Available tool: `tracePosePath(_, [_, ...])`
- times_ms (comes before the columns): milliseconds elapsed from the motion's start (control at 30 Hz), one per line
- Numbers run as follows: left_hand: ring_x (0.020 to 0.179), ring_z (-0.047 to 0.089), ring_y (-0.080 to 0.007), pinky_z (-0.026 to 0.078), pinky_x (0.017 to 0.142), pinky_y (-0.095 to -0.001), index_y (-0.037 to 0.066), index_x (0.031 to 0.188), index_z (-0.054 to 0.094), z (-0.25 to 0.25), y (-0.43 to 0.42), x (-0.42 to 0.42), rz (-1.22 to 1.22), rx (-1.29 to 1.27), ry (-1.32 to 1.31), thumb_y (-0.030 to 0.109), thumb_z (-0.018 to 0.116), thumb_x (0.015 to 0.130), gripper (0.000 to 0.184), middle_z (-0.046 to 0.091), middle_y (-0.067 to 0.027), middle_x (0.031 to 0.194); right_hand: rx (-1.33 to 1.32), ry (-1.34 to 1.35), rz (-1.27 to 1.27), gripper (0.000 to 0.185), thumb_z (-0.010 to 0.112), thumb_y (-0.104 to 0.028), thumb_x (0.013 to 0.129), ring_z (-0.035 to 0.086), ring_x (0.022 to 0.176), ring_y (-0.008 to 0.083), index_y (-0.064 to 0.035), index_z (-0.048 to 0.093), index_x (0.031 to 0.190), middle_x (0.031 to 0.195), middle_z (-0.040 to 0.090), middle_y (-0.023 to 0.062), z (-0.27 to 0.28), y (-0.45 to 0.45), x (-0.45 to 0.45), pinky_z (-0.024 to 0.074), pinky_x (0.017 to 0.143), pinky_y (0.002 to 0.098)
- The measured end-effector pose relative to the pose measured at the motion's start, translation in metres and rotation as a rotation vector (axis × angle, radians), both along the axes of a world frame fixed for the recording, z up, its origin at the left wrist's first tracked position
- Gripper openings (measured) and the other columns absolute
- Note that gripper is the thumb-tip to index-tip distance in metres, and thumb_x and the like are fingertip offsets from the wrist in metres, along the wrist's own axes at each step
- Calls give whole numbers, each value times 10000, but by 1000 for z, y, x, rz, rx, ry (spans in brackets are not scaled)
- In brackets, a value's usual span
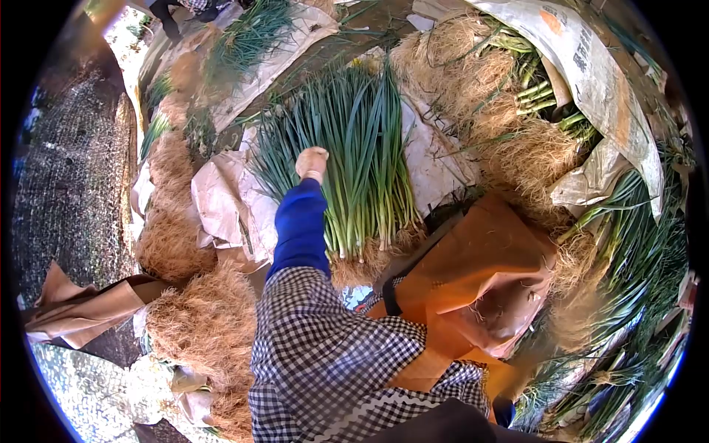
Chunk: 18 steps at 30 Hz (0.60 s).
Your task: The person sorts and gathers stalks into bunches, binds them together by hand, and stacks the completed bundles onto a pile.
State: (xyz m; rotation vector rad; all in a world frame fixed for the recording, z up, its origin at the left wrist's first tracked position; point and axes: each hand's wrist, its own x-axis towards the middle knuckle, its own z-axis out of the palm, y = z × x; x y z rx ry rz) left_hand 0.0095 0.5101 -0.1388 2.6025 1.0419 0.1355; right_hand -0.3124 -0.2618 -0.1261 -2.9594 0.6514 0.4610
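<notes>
My left hand [312, 163] is closed in a fist over the left part of a wide bundle of green onions [362, 155]. Leaves lie around and below the fist; whatever is inside the fingers is hidden. The bundle lies with its dark green leaves away from me, its pale stems toward me and its brown roots [362, 269] near my body. Under and beside it is pale sacking [436, 162]. My right hand does not show; a bit of blue sleeve appears at the lower right.
Piles of rooty onions line the left [199, 332] and upper right [473, 81], partly under a white printed sack [591, 66]. More leaves [642, 258] lie at the right. An orange-brown apron [480, 273] spreads before me. A person's leg [166, 18] is at the top left.
</notes>
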Motion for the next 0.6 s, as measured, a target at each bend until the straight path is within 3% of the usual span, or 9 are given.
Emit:
tracePosePath(200, [959,589,-261,481,834,-327,-38,1079,494,128,31,-14,-206,-1198,-1067,109,446,886,247,569,-174,1091,232,-177,-121,317,536,-183,780,450,1081,376,20,548,1023,1106,532,218,-37,-45,-18,342,942,423])
tracePosePath(267, [1117,477,-317,371,972,-405,3,1156,411,150,26,-17,-490,-829,-1172,110,379,906,274,448,-200,1243,302,-105,-123,333,539,-186,773,472,1033,383,19,545,1036,1114,527,225,0,-30,11,363,902,426])
tracePosePath(300, [1152,442,-334,329,1009,-437,25,1175,385,198,-28,-34,-415,-760,-1236,120,366,911,281,424,-210,1261,95,-226,153,360,546,-204,778,477,1032,372,19,542,1060,1108,531,220,-63,-78,-12,363,915,413])
tracePosePath(333, [1115,483,-309,382,973,-412,27,1187,366,216,-58,-32,-591,-820,-1277,104,376,914,284,443,-203,1243,144,-402,-81,399,552,-221,788,472,1056,364,18,529,1107,1132,526,212,-40,-47,8,355,938,404])
tracePosePath(400, [917,583,-246,491,789,-323,-3,1040,498,240,-155,-30,-498,-768,-1188,51,419,900,169,561,-176,1068,135,-435,-70,396,578,-205,796,449,1127,329,2,528,1130,1209,493,181,26,-10,40,350,963,364])
tracePosePath(433, [797,579,-212,488,721,-304,-11,973,549,249,-203,-32,-717,-222,-979,39,458,875,142,589,-163,907,113,-428,-110,396,573,-198,797,457,1126,311,-8,523,1141,1210,494,172,36,-11,50,359,958,355])
tracePosePath(500, [686,557,-173,470,653,-293,-8,891,589,241,-321,-40,-801,-1115,-936,27,531,818,100,596,-109,814,50,-542,-124,379,573,-207,792,476,1098,315,-27,533,1123,1176,518,168,21,-33,52,379,939,370])
tracePosePath(533, [708,572,-166,470,660,-295,0,810,609,242,-366,-47,-975,-899,-573,7,546,803,64,612,-66,814,35,-602,-209,367,566,-217,797,500,1051,317,-29,538,1111,1135,542,158,26,-43,57,395,908,379])
tracePosePath(600, [741,585,-162,472,683,-277,22,878,641,203,-453,-77,-1357,-1203,-302,-14,574,773,130,623,-72,828,141,-503,-519,366,512,-304,819,518,1037,301,-55,548,1084,1041,585,173,52,-68,78,405,890,387])
